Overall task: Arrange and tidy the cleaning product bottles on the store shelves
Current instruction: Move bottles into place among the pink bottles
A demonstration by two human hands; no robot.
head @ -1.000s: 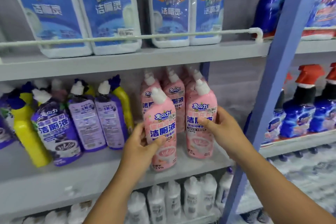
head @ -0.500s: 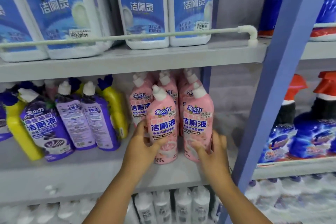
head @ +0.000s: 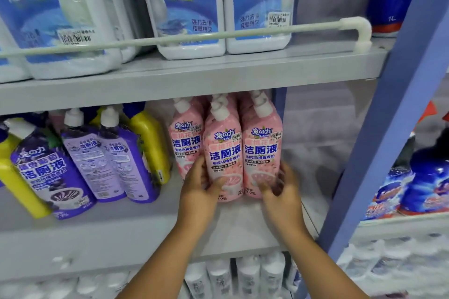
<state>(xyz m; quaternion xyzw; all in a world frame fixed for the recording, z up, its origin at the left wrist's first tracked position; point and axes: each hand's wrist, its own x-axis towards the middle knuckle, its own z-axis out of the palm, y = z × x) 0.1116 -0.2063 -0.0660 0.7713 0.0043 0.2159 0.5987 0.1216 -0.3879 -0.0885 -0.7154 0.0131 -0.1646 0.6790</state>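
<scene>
Now both front pink bottles stand upright, side by side and touching, on the middle shelf (head: 136, 233), set back against the pink rows behind. A second ago they stood forward of those rows with a gap between them; I have pushed them in and together. My left hand (head: 198, 191) curls round the lower left side of the middle pink bottle (head: 224, 153), thumb on its front. My right hand (head: 281, 191) wraps the base of the right pink bottle (head: 262, 153); its fingers are blurred, apparently mid-motion. Labels face out. Judgement: the pink block is nearly squared, needing only a release. To the left, purple bottles (head: 109, 160) and yellow bottles (head: 150, 143) lean at mixed angles; those look like the next group to straighten.
</scene>
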